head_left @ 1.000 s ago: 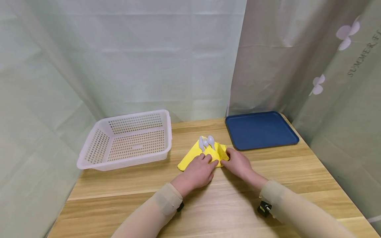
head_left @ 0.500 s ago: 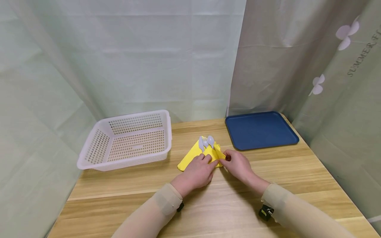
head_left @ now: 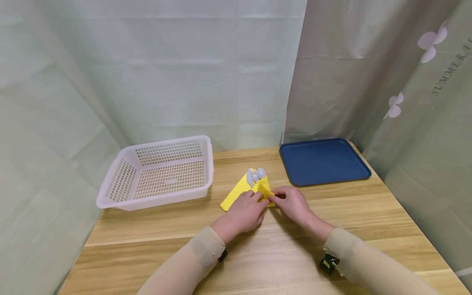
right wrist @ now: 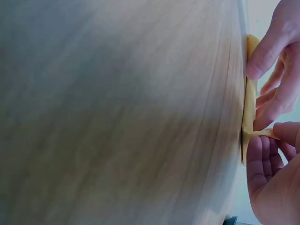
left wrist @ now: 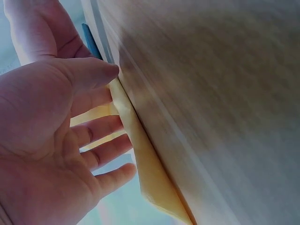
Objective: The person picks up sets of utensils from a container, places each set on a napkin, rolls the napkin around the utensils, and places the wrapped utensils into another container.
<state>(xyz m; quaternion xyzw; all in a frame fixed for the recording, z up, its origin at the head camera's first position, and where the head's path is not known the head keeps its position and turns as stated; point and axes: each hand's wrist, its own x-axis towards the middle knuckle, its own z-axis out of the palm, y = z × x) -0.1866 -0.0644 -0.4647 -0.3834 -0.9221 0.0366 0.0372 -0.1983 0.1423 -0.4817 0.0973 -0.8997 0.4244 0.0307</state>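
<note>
A folded yellow napkin [head_left: 236, 196] lies on the wooden table, with a light-grey plastic knife [head_left: 249, 177], fork [head_left: 254, 176] and spoon [head_left: 261, 173] poking out of its far end. Their lower parts are hidden under the fold. My left hand [head_left: 244, 214] rests its fingertips on the near part of the napkin; in the left wrist view those fingers [left wrist: 105, 152] are spread and nearly straight. From the right, my right hand [head_left: 293, 205] pinches the napkin's side flap between thumb and fingers, drawn over toward the left fingertips. The right wrist view shows this pinched edge [right wrist: 265, 133] raised.
A white perforated plastic basket [head_left: 204, 192] stands at the back left of the table. At the back right lies a dark blue tray [head_left: 324, 162]. Pale curtains [head_left: 184, 73] enclose the table behind and at both sides.
My right hand has brought the napkin's right flap leftward over the cutlery's lower part, so the bundle looks narrower. The left hand has stayed in place.
</note>
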